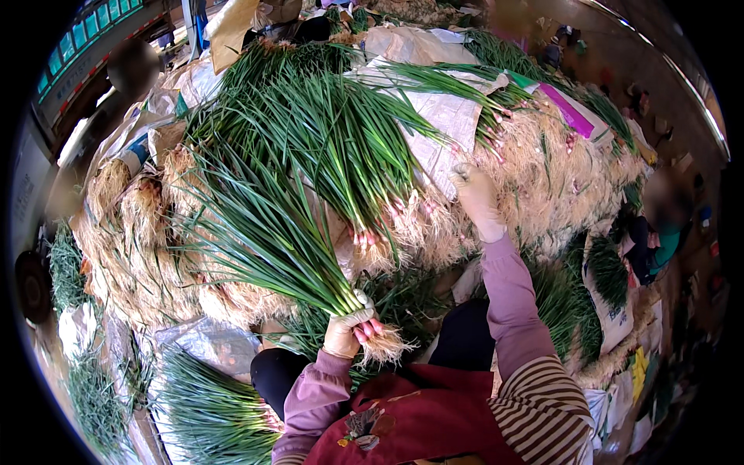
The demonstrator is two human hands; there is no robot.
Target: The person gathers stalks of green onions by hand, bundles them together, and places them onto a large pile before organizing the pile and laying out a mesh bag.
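Observation:
My left hand (346,328), in a pale glove, is closed around a bunch of spring onions (298,260) just below the middle of the view. Their pink bulbs and pale roots stick out to the right of the fist, and the long green leaves fan out up and to the left. My right hand (477,198), gloved too, is stretched forward over the heap of onion roots (535,178), beside a white sheet (442,128). Its fingers are curled together; whatever may be between them is too small to make out. Loose spring onions (341,155) lie on the heap between both hands.
Another pile of spring onions (217,403) lies at the lower left, by my knee. Bundled roots (147,201) hang along the heap's left side. A white sack (608,302) with greens stands to the right. Other people are in the background, and a truck (85,54) stands at the upper left.

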